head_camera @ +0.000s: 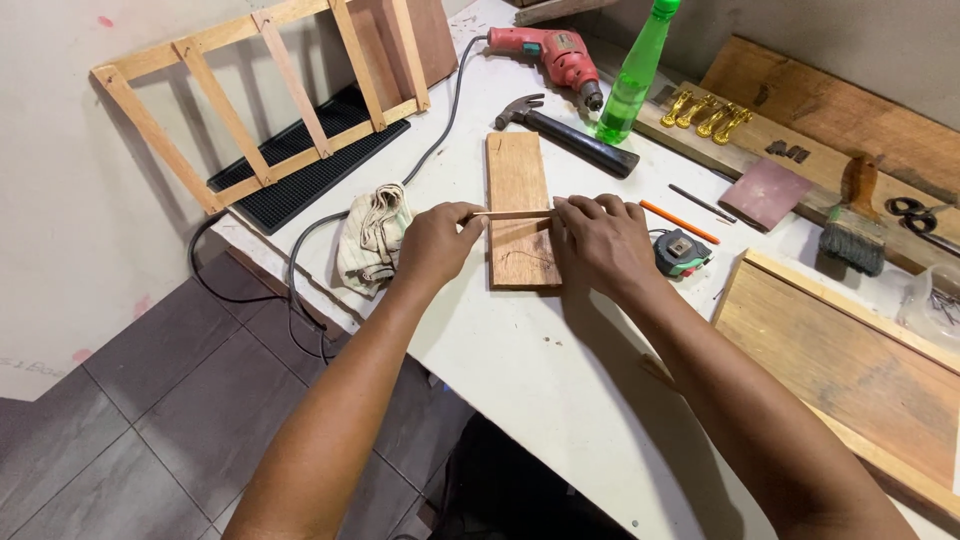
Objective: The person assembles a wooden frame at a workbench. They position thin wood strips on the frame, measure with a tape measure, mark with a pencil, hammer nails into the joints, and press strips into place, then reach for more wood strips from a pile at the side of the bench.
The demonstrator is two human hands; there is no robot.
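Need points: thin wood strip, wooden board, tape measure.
thin wood strip (512, 214), head view, middle of its length.
wooden board (516, 170), head view, bare upper face.
tape measure (680, 250), head view, top of case.

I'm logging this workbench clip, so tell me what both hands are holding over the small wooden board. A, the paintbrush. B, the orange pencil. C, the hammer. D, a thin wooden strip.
D: the left hand and right hand each pinch an end of a thin wooden strip laid across the small wooden board; the hammer, orange pencil and paintbrush lie untouched on the table.
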